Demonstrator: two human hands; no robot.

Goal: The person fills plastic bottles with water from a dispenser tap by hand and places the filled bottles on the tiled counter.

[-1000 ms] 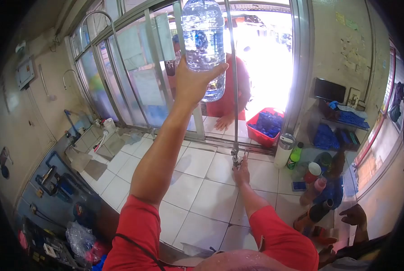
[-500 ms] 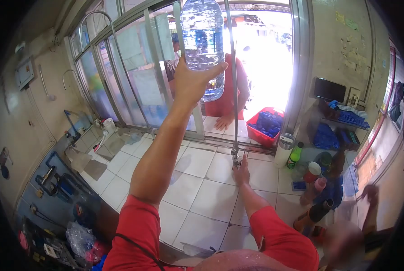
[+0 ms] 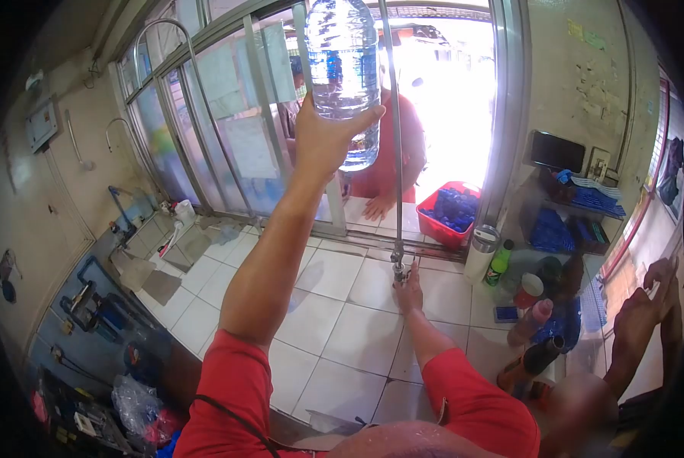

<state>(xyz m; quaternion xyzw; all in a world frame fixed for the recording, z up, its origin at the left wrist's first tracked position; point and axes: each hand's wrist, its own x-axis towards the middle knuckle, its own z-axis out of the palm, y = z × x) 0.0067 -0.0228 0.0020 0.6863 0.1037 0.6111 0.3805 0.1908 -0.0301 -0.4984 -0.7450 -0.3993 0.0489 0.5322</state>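
Note:
My left hand (image 3: 326, 139) is raised and closed around a large clear plastic water bottle (image 3: 343, 76) with a blue label, which stands upright in front of the window opening. Its top is cut off by the frame edge. Beside the bottle runs a thin vertical metal pipe (image 3: 395, 175), rising from the white tiled counter. At the pipe's foot, my right hand (image 3: 410, 294) has its fingers about a small metal tap valve (image 3: 399, 267); part of the grip is hidden.
Beyond the window, a person in red (image 3: 403, 145) rests a hand on the sill beside a red basin (image 3: 443, 229) of blue caps. Right of the valve stand a tumbler (image 3: 481, 256), a green bottle (image 3: 499, 263) and other bottles. Another person's hands (image 3: 647, 313) are at far right.
Both my hands and the bottle stay nearly in place. The pattern inside the bottle looks different. At far right, the other person's hands have risen and come together.

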